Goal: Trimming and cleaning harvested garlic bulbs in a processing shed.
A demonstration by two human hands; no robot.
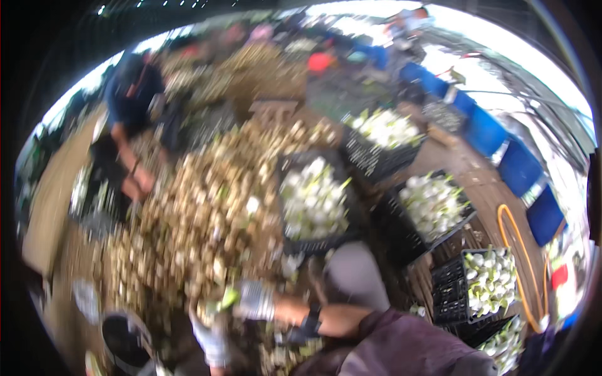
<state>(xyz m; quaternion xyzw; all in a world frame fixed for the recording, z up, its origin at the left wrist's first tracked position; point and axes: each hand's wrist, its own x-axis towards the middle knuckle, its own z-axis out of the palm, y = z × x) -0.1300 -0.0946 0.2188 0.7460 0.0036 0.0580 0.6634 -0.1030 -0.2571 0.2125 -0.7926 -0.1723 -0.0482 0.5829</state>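
Note:
My left hand (pixel 212 340), in a pale glove, is at the bottom, its fingers around a blurred bulb vegetable (pixel 207 310) with green on it. Just to the right is my right hand (pixel 254 300), also gloved, with a dark band on the wrist. A bright green stalk (pixel 230 297) lies at its fingertips; blur hides how the fingers close and whether they hold a tool. Beyond both hands spreads a large heap of tan, unpeeled bulbs (pixel 207 211). My grey-clad knee (pixel 357 272) rises above the right forearm.
Black plastic crates (pixel 449 293) of white, green-stemmed bulbs stand along the right. A dark bucket (pixel 124 340) sits at lower left. Across the heap, a person (pixel 134 94) bends over, hands low. An orange hose (pixel 517 254) and blue bins (pixel 519 167) line the right side.

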